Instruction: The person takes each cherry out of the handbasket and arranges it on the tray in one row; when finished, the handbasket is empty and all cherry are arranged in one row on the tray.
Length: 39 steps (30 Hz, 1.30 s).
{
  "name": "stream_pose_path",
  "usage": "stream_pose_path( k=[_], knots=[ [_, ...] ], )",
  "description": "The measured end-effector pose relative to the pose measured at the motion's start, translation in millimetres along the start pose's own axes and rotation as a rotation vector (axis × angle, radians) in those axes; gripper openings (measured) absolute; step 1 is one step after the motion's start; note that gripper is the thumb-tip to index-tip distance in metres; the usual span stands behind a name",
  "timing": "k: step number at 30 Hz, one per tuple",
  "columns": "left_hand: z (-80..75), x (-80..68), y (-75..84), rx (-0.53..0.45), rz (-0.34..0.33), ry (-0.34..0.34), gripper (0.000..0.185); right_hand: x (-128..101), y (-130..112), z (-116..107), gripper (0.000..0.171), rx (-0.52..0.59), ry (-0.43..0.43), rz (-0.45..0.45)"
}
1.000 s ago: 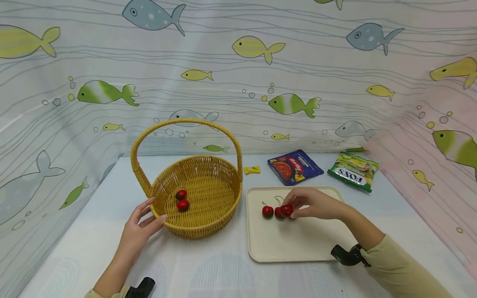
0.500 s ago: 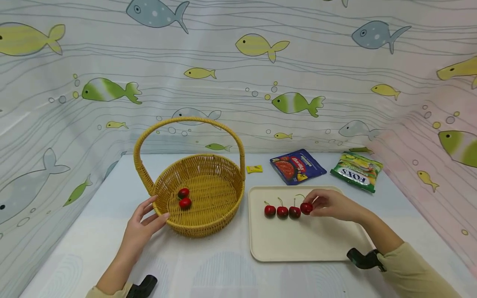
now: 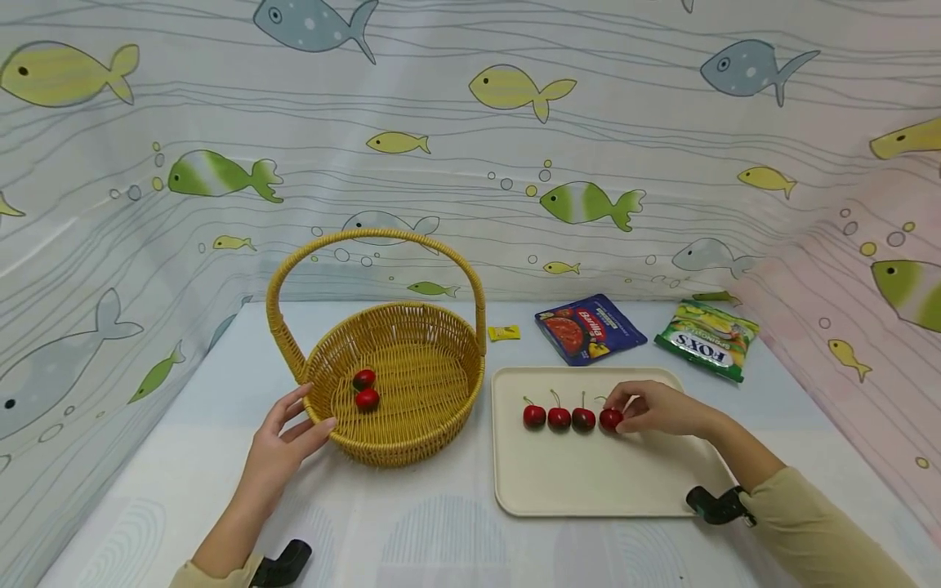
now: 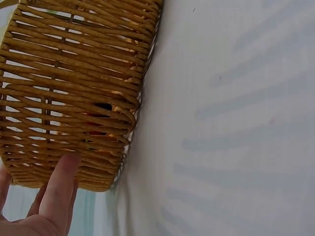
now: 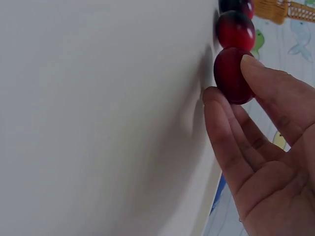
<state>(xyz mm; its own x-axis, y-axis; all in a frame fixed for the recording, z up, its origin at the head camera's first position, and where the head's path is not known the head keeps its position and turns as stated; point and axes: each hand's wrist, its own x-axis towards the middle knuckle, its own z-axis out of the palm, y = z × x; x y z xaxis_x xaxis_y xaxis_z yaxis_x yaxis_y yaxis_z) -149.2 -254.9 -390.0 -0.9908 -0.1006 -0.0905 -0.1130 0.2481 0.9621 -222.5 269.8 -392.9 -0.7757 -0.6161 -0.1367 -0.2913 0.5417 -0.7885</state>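
Note:
With thumb and fingers, my right hand (image 3: 654, 408) pinches a dark red cherry (image 5: 232, 73) at the right end of a row on a cream tray (image 3: 559, 482). Beside it in that row sit a cherry (image 3: 584, 419), another cherry (image 3: 559, 419) and a leftmost cherry (image 3: 534, 416), stems up. My left hand (image 3: 275, 453) rests its spread fingers against the near left side of a round yellow wicker basket (image 3: 412, 447). Two cherries (image 3: 366, 398) lie on the basket's floor. In the left wrist view, a straight digit (image 4: 59, 191) touches the weave.
Behind the tray lie a blue Barilla pouch (image 3: 590, 328) and a green FOX'S bag (image 3: 708, 339). A small yellow packet (image 3: 504, 332) lies right of the basket. The basket's tall handle (image 3: 375, 234) arches over it. A fish-print curtain (image 3: 470, 180) closes off the back.
My right hand has moved right across the tray with its cherry and lowered it to the row's right end. The left hand stays at the basket. The head view has shifted slightly.

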Motion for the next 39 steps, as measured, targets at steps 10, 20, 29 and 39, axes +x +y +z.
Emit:
stream_pose_path(
  k=[10,20,29,39],
  knots=[
    [0.0,-0.2,1.0,-0.005,-0.006,-0.006,0.074,1.6,3.6,2.1,0.023,-0.047,0.003,0.032],
    [-0.2,-0.4,0.8,0.006,-0.001,-0.005,0.074,-1.5,1.3,0.6,0.025,-0.04,0.015,0.027],
    [0.0,-0.7,0.7,0.009,-0.003,-0.002,0.073,-5.8,-5.9,-10.5,0.028,-0.069,0.037,0.021],
    [-0.1,-0.8,-0.5,0.026,0.001,0.002,0.073,0.2,-38.0,-24.1,0.032,-0.064,0.069,-0.004]
  ],
)
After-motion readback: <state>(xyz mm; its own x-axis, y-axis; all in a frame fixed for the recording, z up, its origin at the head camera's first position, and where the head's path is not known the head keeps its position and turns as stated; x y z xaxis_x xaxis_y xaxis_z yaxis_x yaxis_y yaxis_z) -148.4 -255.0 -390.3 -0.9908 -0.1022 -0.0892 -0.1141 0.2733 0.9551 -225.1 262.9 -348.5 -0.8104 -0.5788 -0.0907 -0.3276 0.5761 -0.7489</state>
